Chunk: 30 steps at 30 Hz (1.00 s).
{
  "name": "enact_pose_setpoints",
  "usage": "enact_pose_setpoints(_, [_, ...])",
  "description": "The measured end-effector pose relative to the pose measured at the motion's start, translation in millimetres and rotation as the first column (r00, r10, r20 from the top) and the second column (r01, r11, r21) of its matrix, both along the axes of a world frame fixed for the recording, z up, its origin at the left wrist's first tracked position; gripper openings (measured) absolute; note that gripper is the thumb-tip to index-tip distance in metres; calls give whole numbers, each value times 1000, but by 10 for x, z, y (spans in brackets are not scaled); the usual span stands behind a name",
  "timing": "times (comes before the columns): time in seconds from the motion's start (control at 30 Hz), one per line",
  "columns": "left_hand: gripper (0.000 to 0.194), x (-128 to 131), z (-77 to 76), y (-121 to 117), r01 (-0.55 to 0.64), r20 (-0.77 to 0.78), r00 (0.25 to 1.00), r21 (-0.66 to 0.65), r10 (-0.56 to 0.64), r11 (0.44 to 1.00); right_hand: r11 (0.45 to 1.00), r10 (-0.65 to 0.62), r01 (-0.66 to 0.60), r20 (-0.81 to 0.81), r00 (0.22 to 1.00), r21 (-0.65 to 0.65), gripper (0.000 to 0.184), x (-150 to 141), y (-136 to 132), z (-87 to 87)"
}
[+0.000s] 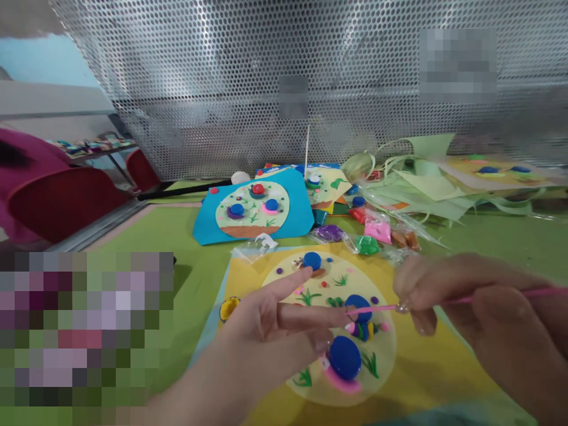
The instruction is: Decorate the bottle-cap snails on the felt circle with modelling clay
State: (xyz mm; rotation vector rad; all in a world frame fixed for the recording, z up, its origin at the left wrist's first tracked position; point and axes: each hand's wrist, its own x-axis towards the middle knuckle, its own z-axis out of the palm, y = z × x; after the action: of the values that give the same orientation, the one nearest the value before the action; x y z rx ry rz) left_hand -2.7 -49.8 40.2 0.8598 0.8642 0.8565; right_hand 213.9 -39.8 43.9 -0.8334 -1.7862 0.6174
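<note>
My right hand point(479, 313) is closed on a thin pink stick point(461, 299) with a shiny collar near its front. The stick's narrow tip meets the end of my left middle finger; whether a tiny bit of clay lies there I cannot make out. My left hand point(266, 337) is held over the picture with its fingers stretched out and apart. Under both hands lies a yellow sheet point(248, 269) bearing a pale oval point(381, 361). Blue caps point(345, 358), green clay grass point(370, 364) and a striped clay caterpillar point(362, 331) decorate the oval.
Behind is a blue card point(202, 225) with a similar picture. Bags of purple clay point(328, 232), green clay point(367, 244) and pink clay point(378, 231) lie beyond the sheet. Pale green paper scraps point(417, 177) spread at back right. A perforated metal panel point(231, 71) bounds the table.
</note>
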Motion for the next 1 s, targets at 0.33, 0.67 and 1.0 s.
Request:
enact_pose_setpoints(0.33, [82,24,54,21,-82,15,997,-8,82,997,997,35,-41,108,994,60,30,-70,13,105])
enact_pose_setpoints(0.67, [76,47,52,71,-74,31,997,5,74,997,990,128,-134,151,980,32,28,-99,-4,151])
enact_pose_setpoints(1.0, [82,7,95,60,-108,-106,988,78,116,991,988,145,-151,156,977,22,31,-107,-8,190])
